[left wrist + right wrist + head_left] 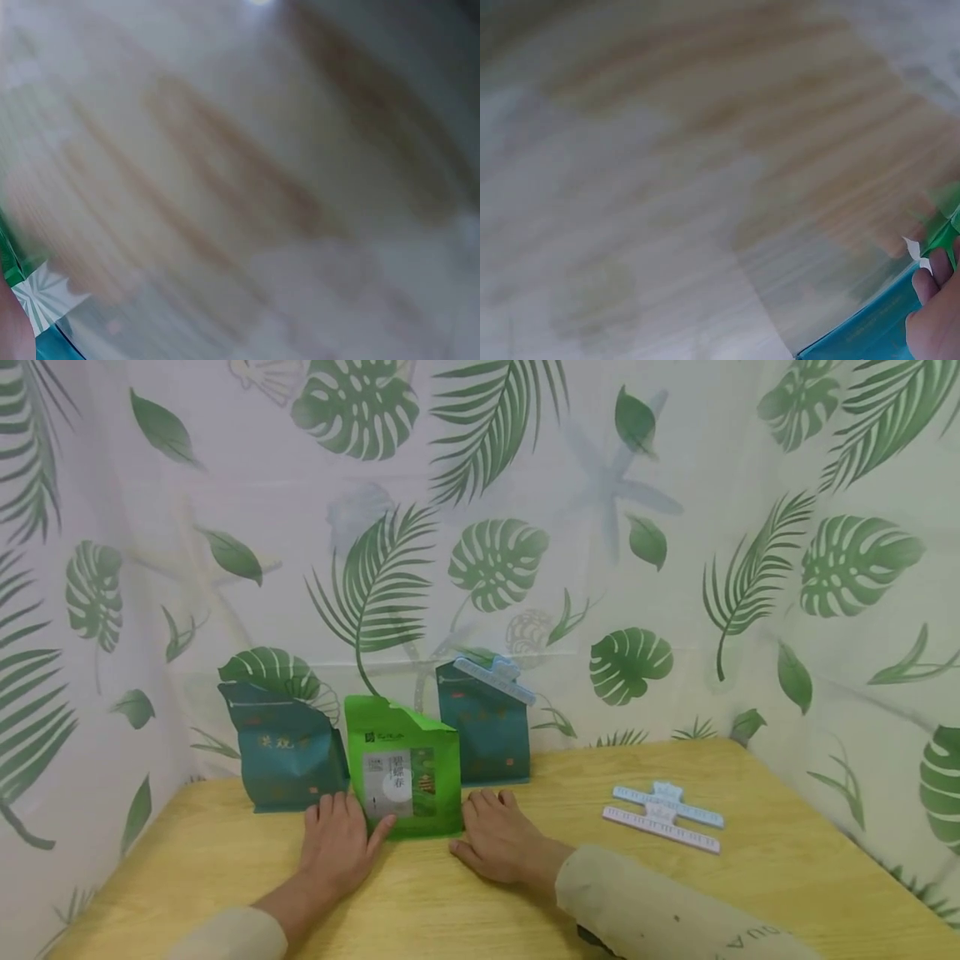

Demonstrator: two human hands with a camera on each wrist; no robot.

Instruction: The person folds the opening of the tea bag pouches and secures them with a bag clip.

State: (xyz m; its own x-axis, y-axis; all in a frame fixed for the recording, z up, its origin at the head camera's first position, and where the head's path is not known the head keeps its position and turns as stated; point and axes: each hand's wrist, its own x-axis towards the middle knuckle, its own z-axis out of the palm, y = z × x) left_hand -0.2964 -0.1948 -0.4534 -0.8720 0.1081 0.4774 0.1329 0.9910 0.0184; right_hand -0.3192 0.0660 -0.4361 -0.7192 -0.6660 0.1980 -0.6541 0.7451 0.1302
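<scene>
On the table [420, 906], a green bag [405, 768] is stood upright. Its lower corners are flanked by left hand [337, 839], thumb laid over its front, and right hand [501, 839]; fingers relaxed, nothing clasped. Behind: left teal bag [288, 764], right teal bag [491, 739]. Toward the right edge: blue clip [667, 792], pink clip [662, 830], laid well apart.

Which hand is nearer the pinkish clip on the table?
The right hand, by the right edge of the green bag, left of the pinkish clip. The left hand is farther, by that bag's left edge.
</scene>
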